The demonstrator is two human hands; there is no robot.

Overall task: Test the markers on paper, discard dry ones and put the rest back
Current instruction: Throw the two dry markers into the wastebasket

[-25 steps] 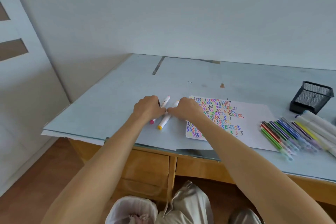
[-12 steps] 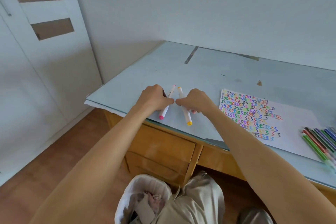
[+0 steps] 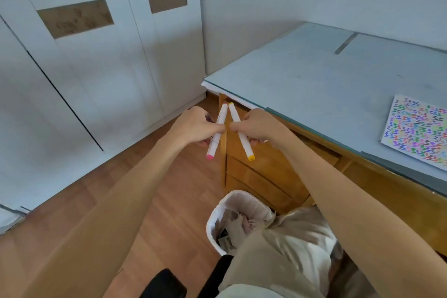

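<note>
My left hand (image 3: 193, 127) grips a white marker with a pink end (image 3: 216, 139). My right hand (image 3: 260, 126) grips a white marker with a yellow end (image 3: 244, 143). Both markers are held in the air off the desk's left corner, their upper ends nearly meeting, above and beyond a white-lined waste bin (image 3: 238, 203) on the floor. The test paper (image 3: 416, 128), covered in coloured squiggles, lies on the desk at the right edge of view.
The glass-topped wooden desk (image 3: 314, 80) fills the right side, with drawers below. White closet doors (image 3: 96, 55) stand to the left over a wooden floor. My beige-trousered knee (image 3: 285, 254) and a black chair edge (image 3: 164, 283) sit beside the bin.
Both hands lifted the two markers off the desk and carried them left past its corner. The view swung left and down, bringing the waste bin into fuller view.
</note>
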